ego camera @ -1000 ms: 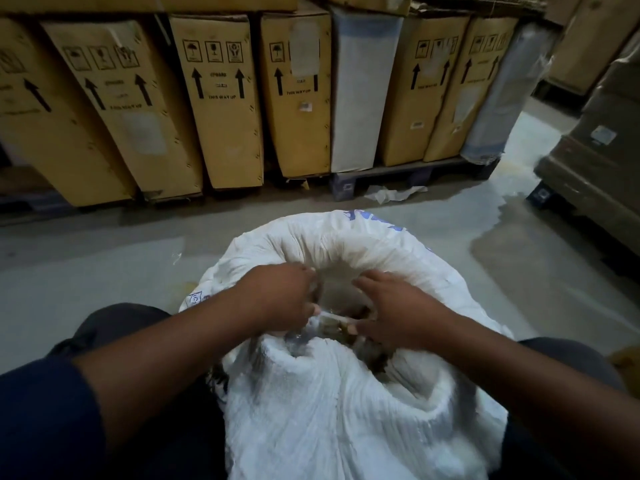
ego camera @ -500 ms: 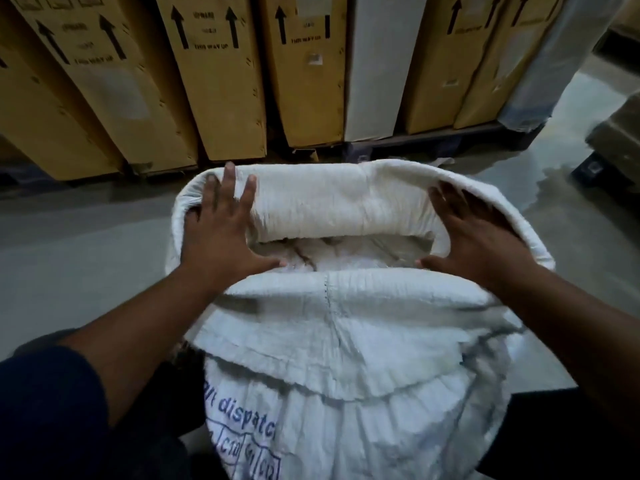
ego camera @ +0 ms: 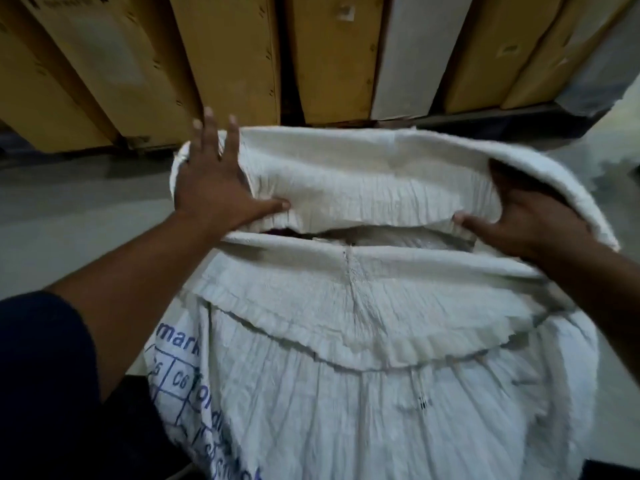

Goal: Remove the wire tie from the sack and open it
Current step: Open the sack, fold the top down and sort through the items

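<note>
A large white woven sack [ego camera: 363,393] with blue print stands in front of me, its mouth spread wide and its top edge rolled outward. My left hand [ego camera: 211,188] lies on the far left of the rim, fingers spread over the outside, thumb pressed into the inner fold. My right hand [ego camera: 519,216] grips the right side of the rim, fingers tucked under the cloth, thumb on the inner edge. Through the narrow gap [ego camera: 381,235] between the near and far folds I see dark and shiny contents. No wire tie shows.
Tall brown cardboard boxes [ego camera: 225,64] and a white panel [ego camera: 408,53] lean in a row just behind the sack. Grey concrete floor [ego camera: 86,209] lies to the left and right. My dark-clothed legs flank the sack at the bottom.
A second ago both hands worked at the gathered neck. Since then the mouth has been spread wide and the rim rolled down; the hands have moved outward along it.
</note>
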Demonstrator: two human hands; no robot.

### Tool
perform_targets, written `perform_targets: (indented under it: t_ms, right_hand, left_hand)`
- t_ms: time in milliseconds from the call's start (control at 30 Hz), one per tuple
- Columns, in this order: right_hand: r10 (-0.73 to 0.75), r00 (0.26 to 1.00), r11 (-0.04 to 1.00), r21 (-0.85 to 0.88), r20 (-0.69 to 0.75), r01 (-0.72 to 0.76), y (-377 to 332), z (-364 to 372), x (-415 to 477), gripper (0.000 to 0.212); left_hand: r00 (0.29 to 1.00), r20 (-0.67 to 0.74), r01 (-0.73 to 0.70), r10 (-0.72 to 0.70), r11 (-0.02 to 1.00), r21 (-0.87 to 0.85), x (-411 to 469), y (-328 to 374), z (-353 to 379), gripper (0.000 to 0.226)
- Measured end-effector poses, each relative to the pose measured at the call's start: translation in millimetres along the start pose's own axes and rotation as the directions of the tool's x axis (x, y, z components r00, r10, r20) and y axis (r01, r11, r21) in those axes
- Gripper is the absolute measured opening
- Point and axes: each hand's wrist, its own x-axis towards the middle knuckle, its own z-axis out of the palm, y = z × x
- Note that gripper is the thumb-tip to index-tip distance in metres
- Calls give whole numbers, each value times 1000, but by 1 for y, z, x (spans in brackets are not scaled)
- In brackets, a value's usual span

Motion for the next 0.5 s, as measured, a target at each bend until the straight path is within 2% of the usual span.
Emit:
perform_targets:
  t_ms: [133, 233, 400, 500]
  right_hand:
    - [2, 954, 986, 156, 301, -51, -11, 51, -24, 106]
    - [-34, 956, 986, 168, 290, -16, -11, 59, -29, 97]
    - [-47, 947, 998, -29, 318, 59, -19, 36, -42, 91]
    - [-150, 971, 980, -103, 187, 172, -34, 11, -54, 83]
  left_hand:
    - [968, 248, -26, 25, 1000, 0, -19, 0, 43, 152]
    - [952, 306, -7, 19, 999, -41, -22, 0, 51, 148]
    - [968, 206, -145, 144, 989, -10, -32, 8, 39, 126]
    - [964, 140, -235, 224, 969, 71, -42, 21, 26, 113]
